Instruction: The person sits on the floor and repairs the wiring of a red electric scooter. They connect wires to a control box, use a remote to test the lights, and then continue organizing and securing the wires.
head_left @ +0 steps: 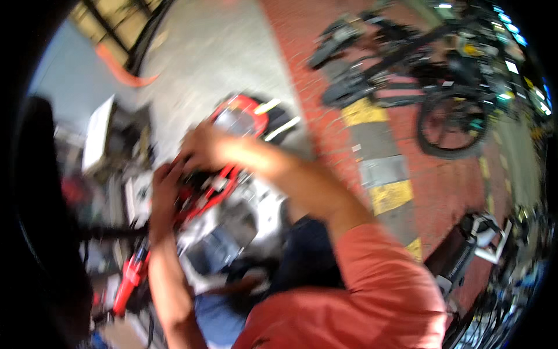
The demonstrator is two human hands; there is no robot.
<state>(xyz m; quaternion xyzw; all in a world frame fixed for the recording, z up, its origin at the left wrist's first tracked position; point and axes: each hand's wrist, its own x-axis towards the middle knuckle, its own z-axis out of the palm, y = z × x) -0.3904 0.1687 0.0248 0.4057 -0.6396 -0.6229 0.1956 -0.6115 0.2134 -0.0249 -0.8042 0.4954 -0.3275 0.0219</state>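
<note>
My left hand (165, 189) and my right hand (201, 148) meet in front of me, with the fingertips drawn together. Both look closed, but blur and the hands themselves hide whatever lies between them. Just below and behind them is a red-framed machine with dark and silvery parts (200, 206), too smeared to name more exactly. Past my right wrist shows a round red rim (260, 114) with a grey middle, and pale strips lie on a dark piece beside it.
A red tool-like object (129, 282) is left of my left forearm. An open white-sided box (99, 136) stands at far left. On the right, a black wheel (452, 125) and dark parts lie on red floor, near a yellow-and-grey striped strip (390, 198). A dark cylinder (456, 256) sits lower right.
</note>
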